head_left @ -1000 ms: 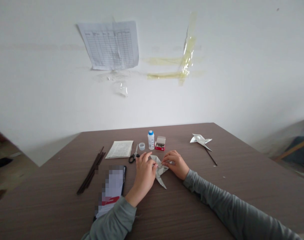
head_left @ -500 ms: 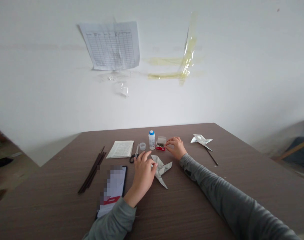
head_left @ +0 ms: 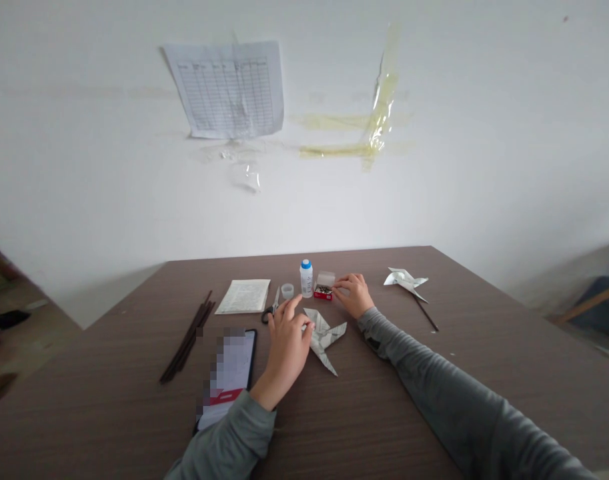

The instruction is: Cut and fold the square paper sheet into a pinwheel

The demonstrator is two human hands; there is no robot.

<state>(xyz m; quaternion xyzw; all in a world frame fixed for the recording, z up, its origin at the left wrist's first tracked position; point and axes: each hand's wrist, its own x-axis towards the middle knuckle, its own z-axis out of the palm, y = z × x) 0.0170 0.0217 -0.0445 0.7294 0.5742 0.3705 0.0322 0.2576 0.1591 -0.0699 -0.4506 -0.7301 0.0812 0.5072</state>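
A folded paper pinwheel (head_left: 325, 338) lies in the middle of the table, its left side pinched between the thumb and fingers of my left hand (head_left: 289, 337). Beyond it is a small red box (head_left: 323, 293) with its lid up and small dark pieces inside. The fingertips of my right hand (head_left: 353, 295) are at the box's right edge; whether they hold a piece is too small to tell. Just left of the box stands a white glue bottle (head_left: 307, 280) with a blue cap.
Dark sticks (head_left: 188, 340), a phone (head_left: 229, 377), stacked paper sheets (head_left: 244, 296), scissors (head_left: 271, 311) and a small clear cup (head_left: 287, 291) lie to the left. A finished pinwheel (head_left: 405, 281) on a stick lies at the right. The wall rises behind the table (head_left: 384, 413).
The view has shifted slightly. My left hand keeps its pinch on the paper pinwheel, and my right hand stays beside the red box with little visible movement.
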